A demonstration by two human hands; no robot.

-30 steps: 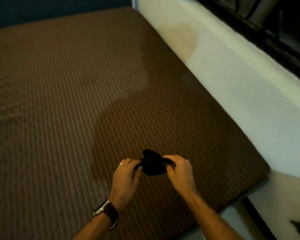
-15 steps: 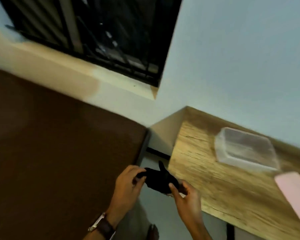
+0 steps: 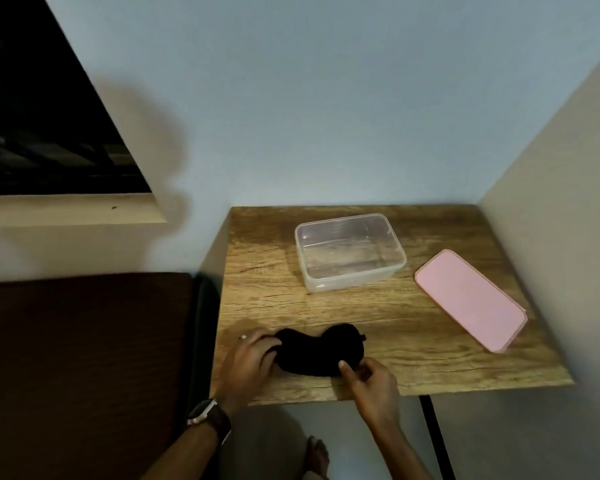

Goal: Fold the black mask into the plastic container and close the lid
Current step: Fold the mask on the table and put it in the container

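The black mask (image 3: 317, 351) lies spread flat on the wooden table (image 3: 413, 355) near its front edge. My left hand (image 3: 252, 362) grips the mask's left end. My right hand (image 3: 369, 379) pinches its lower right edge, thumb on the cloth. The clear plastic container (image 3: 349, 252) stands open and empty behind the mask, toward the wall. Its pink lid (image 3: 470, 299) lies apart on the table to the right.
A brown mattress (image 3: 84, 358) fills the lower left, right beside the table. Walls close in behind the table and on its right. A dark window (image 3: 45, 126) sits at upper left. A bare foot (image 3: 317, 457) shows on the floor below the table edge.
The view swung from the mattress to the table. Both hands carried the mask from mid-air down onto the tabletop, where it now lies flat.
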